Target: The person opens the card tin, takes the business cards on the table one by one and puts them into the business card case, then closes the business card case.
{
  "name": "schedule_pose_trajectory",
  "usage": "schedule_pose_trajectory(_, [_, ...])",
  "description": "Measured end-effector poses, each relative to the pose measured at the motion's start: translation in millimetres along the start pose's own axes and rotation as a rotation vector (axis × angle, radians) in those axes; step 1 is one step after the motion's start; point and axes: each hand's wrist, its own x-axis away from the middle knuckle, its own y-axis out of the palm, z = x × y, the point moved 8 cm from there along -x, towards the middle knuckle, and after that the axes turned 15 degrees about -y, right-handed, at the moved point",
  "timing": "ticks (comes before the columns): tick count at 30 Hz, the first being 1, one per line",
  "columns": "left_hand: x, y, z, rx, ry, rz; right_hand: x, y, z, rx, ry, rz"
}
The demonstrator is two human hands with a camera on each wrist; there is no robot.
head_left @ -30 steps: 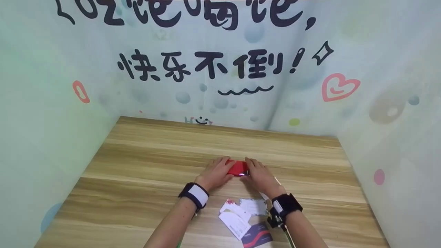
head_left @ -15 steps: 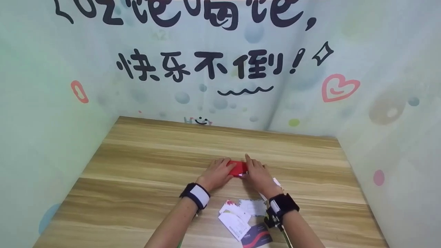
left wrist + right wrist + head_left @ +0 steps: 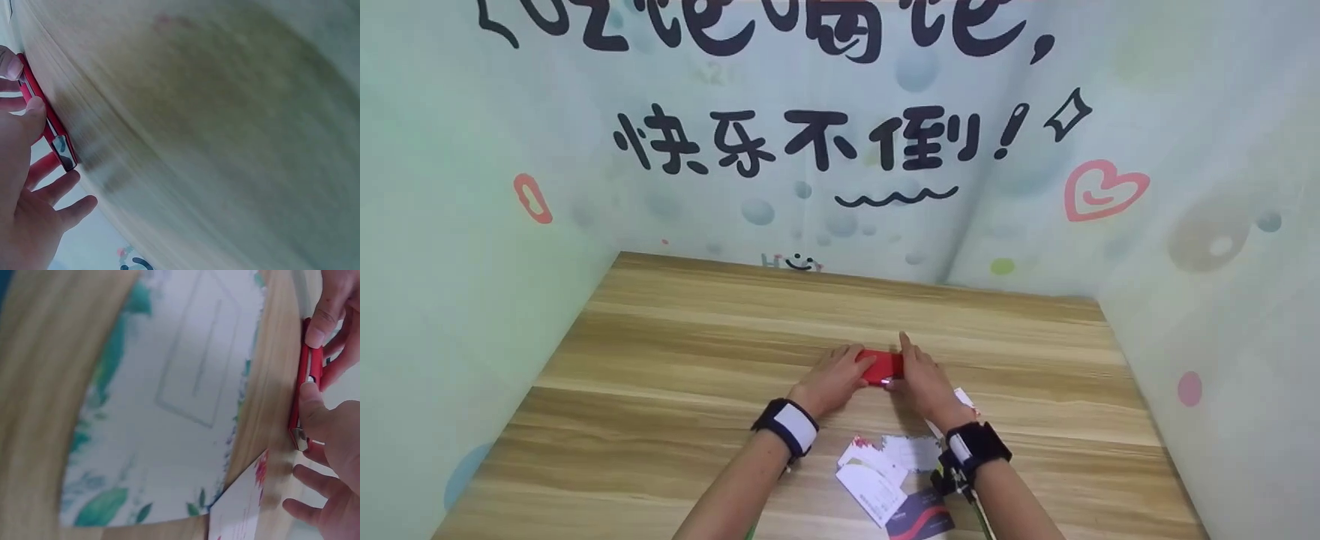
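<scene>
Head cam: high on the near side of the red case [image 3: 883, 365], facing forward and down, farthest off. Wrist cams: low, much closer; left wrist view has it at left edge, right wrist view at right edge. All three share it.

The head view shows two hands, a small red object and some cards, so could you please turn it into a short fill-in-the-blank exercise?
1. The left hand and right hand hold an object coloured mainly ____.
2. Of that object and the dark card, the one nearer the back wall is the ____.
3. The large lettering is coloured ____.

Missing words: red; object; black.
</scene>
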Motion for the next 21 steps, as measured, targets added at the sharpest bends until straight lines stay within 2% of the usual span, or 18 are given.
schedule_pose_trajectory(8, [0.0, -1.6, 3.2, 0.004, 0.014, 0.015, -1.4, 2.5, 8.1, -0.055, 0.109, -0.082])
schedule_pose_trajectory(18, [-0.8, -2.8, 1.2, 0.026, -0.018, -0.046, -4.2, -1.2, 12.0, -0.073, 0.147, -0.099])
schedule_pose_trajectory(21, [-0.6, -2.7, -1.2, 0.073, -0.034, -0.078, -4.4, 0.3, 11.7, -0.059, 0.144, -0.113])
